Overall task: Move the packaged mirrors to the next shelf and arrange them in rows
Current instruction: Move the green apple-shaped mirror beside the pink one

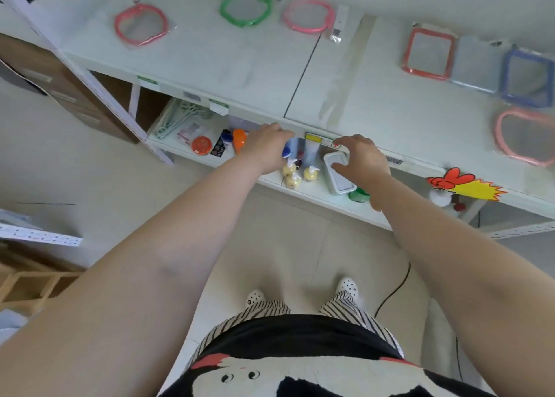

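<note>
Cut off by the right edge: blue-framed mirror (528, 77) and pink-framed mirror (524, 137) below it. Half hidden between the red-framed mirror (429, 53) and the blue one: a grey packet (474, 66), contents unclear. Blurred throughout by motion, the upper shelf (240, 66); labels on its front edge too smeared to read, including the yellow price tag (319, 138). Partly covered by the left hand (267, 149): a blue-capped bottle (289, 149) on the lower shelf. Partly covered by the right hand (362, 161): a grey lidded box (336, 176) and a green item (359, 195), kind unclear. Fingertips of both hands blurred at the shelf edge; contact impossible to judge.
</note>
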### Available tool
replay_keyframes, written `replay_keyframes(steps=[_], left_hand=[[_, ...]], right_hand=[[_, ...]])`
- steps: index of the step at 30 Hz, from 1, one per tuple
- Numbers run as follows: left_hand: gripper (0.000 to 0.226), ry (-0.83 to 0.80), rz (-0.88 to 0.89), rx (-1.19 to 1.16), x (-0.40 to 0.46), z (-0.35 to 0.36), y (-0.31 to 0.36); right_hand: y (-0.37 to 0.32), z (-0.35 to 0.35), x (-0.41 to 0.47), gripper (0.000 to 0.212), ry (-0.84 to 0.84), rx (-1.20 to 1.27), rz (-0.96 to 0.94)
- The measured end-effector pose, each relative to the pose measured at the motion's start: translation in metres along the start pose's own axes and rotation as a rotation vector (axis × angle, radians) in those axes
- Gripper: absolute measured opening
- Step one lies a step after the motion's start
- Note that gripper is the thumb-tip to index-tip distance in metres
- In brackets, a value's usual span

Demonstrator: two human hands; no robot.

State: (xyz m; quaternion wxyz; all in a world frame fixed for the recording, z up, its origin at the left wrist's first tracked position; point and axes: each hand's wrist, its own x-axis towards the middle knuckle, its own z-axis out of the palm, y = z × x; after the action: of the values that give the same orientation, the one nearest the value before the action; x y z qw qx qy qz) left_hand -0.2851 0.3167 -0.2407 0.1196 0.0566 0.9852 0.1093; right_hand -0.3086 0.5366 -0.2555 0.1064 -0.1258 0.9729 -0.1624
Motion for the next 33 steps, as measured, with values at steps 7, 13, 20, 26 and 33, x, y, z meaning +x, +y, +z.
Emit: replay_keyframes(steps=[7,13,20,26,33], left_hand=[[0.038,0.037,-0.032,0.001,0.002,-0.016,-0.072],[0.052,0.041,-0.066,-0.003,0.041,-0.038,-0.111],[0.061,0.044,-0.116,0.056,0.095,-0.072,-0.158],[0.06,0.041,-0.081,0.052,0.139,-0.086,-0.185],[0.057,0.027,-0.001,0.09,0.201,-0.109,-0.225]], right_hand=[[-0.066,0.015,0.039,0.048,-0.018,-0.007,-0.029],[-0.099,0.02,0.108,0.051,-0.037,-0.045,-0.115],[-0.127,0.006,0.184,0.05,-0.014,-0.063,-0.154],[-0.137,-0.003,0.226,0.05,-0.003,-0.063,-0.123],[-0.162,-0.002,0.274,0.05,0.046,-0.042,-0.004]])
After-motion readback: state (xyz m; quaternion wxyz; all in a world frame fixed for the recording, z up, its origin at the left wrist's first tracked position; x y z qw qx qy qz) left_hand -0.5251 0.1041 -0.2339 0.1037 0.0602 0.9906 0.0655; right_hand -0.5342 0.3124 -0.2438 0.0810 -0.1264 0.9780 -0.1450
